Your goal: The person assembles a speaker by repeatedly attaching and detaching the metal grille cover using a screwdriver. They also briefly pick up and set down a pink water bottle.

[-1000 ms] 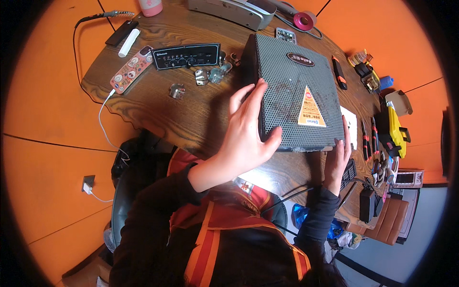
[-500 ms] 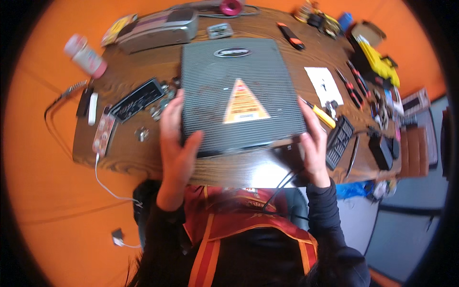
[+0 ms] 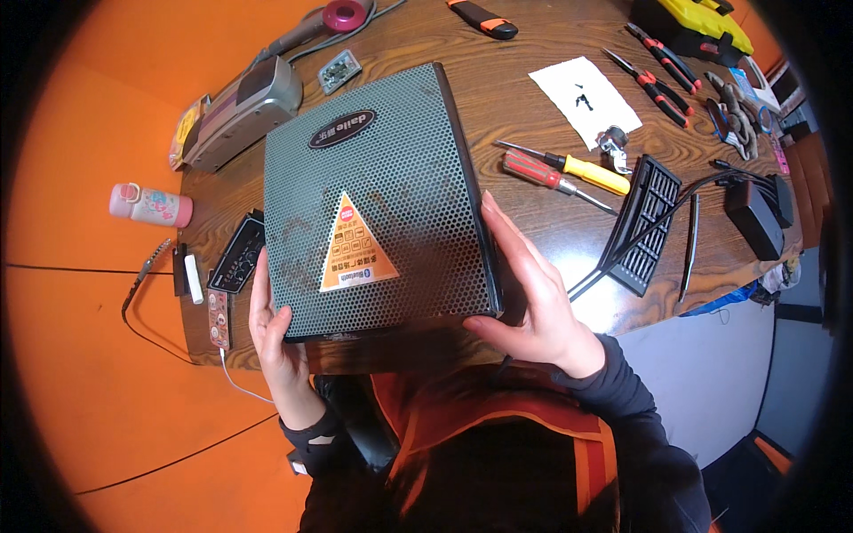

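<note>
Between my two hands is a boxy speaker [image 3: 400, 213] with a perforated metal grille, an oval badge and an orange triangular sticker [image 3: 355, 249]. It is held tilted above the near part of the table. My left hand [image 3: 275, 329] grips its lower left edge, thumb on the front and fingers along the side. My right hand [image 3: 533, 293] holds the lower right corner, fingers up the side and thumb at the bottom edge. The speaker's back and underside are hidden.
Right of the speaker lie a red screwdriver [image 3: 542, 171], a yellow screwdriver [image 3: 595, 175], a black slotted panel [image 3: 647, 226] and a power adapter [image 3: 753, 222]. Pliers [image 3: 653, 89] rest farther back. On the left are a black control panel [image 3: 238, 253], a bottle [image 3: 151, 205] and a silver device [image 3: 244, 120].
The view has swung toward the right side of the table. The speaker, still in both hands, has turned and looks closer, its grille now sharp.
</note>
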Demonstrator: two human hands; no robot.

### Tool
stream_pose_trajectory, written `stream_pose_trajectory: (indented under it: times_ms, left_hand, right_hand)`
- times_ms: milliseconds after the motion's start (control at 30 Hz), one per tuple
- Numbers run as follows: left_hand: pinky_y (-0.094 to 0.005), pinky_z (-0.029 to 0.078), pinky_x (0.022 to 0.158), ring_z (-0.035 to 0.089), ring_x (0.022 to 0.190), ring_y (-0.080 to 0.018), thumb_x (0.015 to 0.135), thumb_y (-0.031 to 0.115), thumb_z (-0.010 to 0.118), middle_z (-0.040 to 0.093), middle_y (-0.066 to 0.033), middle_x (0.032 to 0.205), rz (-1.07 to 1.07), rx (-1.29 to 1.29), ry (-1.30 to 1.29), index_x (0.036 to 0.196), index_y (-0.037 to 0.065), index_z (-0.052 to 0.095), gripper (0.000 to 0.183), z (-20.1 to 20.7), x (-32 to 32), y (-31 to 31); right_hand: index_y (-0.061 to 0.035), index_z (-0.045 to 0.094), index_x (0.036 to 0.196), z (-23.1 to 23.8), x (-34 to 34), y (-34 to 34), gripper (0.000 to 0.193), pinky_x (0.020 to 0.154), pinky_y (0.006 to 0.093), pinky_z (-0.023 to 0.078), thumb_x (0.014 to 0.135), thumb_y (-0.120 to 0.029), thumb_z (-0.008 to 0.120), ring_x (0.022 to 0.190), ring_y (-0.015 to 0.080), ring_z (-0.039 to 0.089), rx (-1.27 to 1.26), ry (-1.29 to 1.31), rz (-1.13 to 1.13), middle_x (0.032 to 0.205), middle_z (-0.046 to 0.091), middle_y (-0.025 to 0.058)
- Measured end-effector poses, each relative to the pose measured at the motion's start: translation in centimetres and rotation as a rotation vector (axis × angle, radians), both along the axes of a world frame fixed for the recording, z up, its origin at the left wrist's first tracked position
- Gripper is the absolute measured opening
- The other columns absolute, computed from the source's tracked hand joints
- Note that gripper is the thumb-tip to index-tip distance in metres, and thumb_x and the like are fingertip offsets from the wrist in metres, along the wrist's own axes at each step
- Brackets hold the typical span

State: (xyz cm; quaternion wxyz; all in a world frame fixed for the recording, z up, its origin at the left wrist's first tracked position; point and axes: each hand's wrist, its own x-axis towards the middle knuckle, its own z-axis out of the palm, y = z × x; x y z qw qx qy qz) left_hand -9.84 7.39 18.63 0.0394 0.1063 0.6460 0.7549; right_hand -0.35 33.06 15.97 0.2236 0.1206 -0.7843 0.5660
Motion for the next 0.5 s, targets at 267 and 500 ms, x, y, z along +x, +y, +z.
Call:
stream_pose_trajectory:
  times_ms: [267,500]
  left_hand:
    - [-0.0351,0.039,0.099,0.048,0.117,-0.0252,0.074,0.016,0.057,0.041,-0.0185,0.133,0.039,0.04,-0.036,0.137,-0.004,0.026,0.073,-0.47,0.02,0.15]
    - [-0.0353,0.037,0.099,0.045,0.118,-0.0263,0.075,0.026,0.059,0.038,-0.0183,0.134,0.081,-0.052,-0.005,0.138,-0.003,0.025,0.077,-0.6,0.35,0.64]
  right_hand:
    - [0.0006,0.056,0.117,-0.12,0.07,0.03,0.06,0.099,0.0366,0.035,0.06,-0.009,0.072,0.124,0.0414,0.037,0.006,-0.011,-0.031,0.135,0.03,0.033]
    - [0.0021,0.056,0.115,-0.48,0.24,-0.19,0.056,0.098,0.036,0.035,0.063,-0.01,0.07,0.123,0.0397,0.04,-0.028,-0.017,-0.042,0.133,0.033,0.0328]
